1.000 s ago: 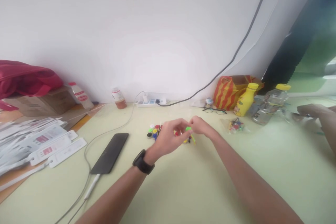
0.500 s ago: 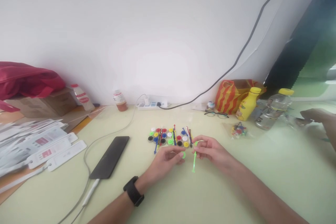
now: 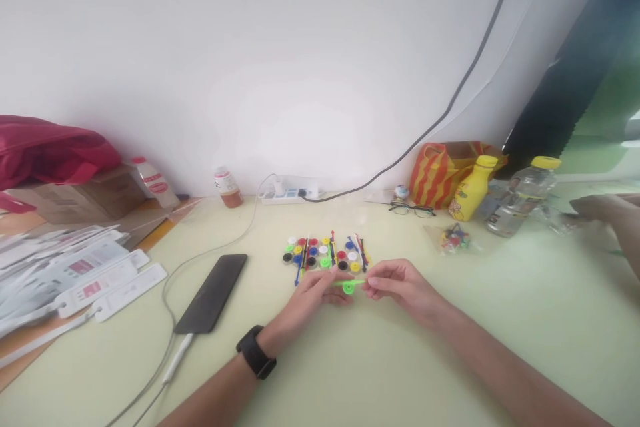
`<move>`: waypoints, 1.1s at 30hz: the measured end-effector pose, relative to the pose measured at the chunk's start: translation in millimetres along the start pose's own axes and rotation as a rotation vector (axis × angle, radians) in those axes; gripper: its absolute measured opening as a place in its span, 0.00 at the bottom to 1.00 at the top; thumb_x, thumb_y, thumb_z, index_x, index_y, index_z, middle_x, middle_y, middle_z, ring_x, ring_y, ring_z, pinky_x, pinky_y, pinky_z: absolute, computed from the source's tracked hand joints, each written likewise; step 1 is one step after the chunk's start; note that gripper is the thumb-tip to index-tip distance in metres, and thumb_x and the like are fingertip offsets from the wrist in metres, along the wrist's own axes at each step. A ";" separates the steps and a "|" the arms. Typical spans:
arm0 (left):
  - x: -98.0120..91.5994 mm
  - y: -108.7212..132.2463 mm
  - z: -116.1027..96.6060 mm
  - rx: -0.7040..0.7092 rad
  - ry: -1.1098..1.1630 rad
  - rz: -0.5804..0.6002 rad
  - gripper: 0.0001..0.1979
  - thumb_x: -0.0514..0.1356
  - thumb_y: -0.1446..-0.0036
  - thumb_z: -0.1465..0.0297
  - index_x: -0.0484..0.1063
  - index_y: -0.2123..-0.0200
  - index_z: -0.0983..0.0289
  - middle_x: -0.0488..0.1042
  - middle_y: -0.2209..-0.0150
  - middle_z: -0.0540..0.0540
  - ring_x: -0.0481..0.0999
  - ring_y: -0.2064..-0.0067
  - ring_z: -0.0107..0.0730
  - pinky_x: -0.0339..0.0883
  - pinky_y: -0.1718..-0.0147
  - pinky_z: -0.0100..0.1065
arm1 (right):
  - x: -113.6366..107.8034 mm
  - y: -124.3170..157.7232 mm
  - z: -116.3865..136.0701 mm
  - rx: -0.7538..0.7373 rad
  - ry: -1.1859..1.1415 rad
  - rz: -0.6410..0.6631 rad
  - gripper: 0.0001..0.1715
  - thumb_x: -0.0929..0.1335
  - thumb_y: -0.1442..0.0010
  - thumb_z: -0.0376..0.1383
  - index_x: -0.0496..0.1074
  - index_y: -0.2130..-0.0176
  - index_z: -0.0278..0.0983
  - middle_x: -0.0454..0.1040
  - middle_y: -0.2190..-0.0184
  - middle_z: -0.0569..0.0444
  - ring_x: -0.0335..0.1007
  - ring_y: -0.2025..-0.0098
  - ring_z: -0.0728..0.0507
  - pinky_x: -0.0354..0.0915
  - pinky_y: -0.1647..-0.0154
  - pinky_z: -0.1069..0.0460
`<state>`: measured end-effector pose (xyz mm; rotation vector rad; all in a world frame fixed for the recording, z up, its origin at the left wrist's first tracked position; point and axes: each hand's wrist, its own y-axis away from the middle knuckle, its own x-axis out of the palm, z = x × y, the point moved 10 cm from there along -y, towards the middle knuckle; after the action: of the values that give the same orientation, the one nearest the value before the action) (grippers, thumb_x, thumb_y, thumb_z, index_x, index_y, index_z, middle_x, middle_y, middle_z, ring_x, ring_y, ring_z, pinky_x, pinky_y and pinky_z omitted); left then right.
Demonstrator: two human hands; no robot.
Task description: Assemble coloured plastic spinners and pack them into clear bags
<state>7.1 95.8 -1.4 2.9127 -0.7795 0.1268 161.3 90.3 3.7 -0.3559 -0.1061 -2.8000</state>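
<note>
Both hands are close together at the middle of the table. My left hand (image 3: 320, 288) is closed round a small green disc (image 3: 349, 287), with its thumb near the left end of a thin green plastic arrow (image 3: 359, 281). That arrow lies level between the hands, right by the disc; whether they are joined I cannot tell. Its right end is pinched in the fingertips of my right hand (image 3: 400, 287). Just beyond the hands are several coloured discs, such as a yellow disc (image 3: 355, 267), and several coloured arrows, including a blue arrow (image 3: 298, 272).
On the left lie a black phone (image 3: 213, 293) on a cable and a pile of white tags (image 3: 130, 290). Behind stand a power strip (image 3: 290, 193), glasses (image 3: 413, 209), a yellow bottle (image 3: 473, 190) and a clear bottle (image 3: 520, 203). Another person's hand (image 3: 607, 208) shows at far right.
The green arrow has turned from upright to level and moved left to the green disc. My left thumb has shifted up towards the arrow.
</note>
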 end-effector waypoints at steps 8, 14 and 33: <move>2.7 2.6 -14.9 0.115 -0.126 -0.040 0.18 0.71 0.43 0.57 0.83 0.56 0.65 0.83 0.56 0.62 0.83 0.58 0.43 0.77 0.54 0.43 | 13.8 1.8 1.7 -0.091 0.270 0.110 0.12 0.76 0.41 0.43 0.84 0.61 0.36 0.82 0.67 0.50 0.79 0.64 0.43 0.74 0.58 0.48; 0.5 6.7 -22.6 0.183 -0.215 -0.098 0.17 0.72 0.44 0.59 0.84 0.57 0.64 0.83 0.56 0.63 0.81 0.53 0.47 0.76 0.52 0.46 | 15.7 9.2 15.7 -0.147 0.394 0.109 0.13 0.74 0.38 0.44 0.83 0.63 0.36 0.81 0.68 0.49 0.78 0.65 0.43 0.74 0.58 0.47; 6.9 12.2 -26.6 0.299 -0.422 -0.074 0.15 0.67 0.38 0.63 0.82 0.49 0.60 0.80 0.51 0.61 0.80 0.52 0.43 0.77 0.49 0.45 | 20.1 14.3 21.6 -0.235 0.611 0.085 0.13 0.68 0.32 0.41 0.83 0.61 0.40 0.83 0.60 0.49 0.78 0.57 0.39 0.72 0.54 0.46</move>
<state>5.6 85.7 26.9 3.2986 -0.7596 -0.4288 152.4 73.2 30.2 0.4399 0.3673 -2.7050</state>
